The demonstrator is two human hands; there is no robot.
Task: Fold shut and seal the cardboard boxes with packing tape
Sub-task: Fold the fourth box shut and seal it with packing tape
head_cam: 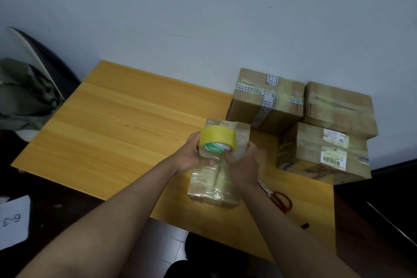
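Both hands, left hand [191, 153] gripping the tape roll [217, 139], right hand [242, 165] pinching its end, above the near-edge box [214, 189]; three boxes [268, 101] at the table's [112, 119] far-right corner look sealed.

Pale wall [203, 18], scuffed with dark marks, behind a yellow wooden table [112, 124]. Far left, a dark chair [52, 67] draped with green cloth [24, 95]. Near left, a paper sign [13, 221]; pale tiled floor [167, 241] below.
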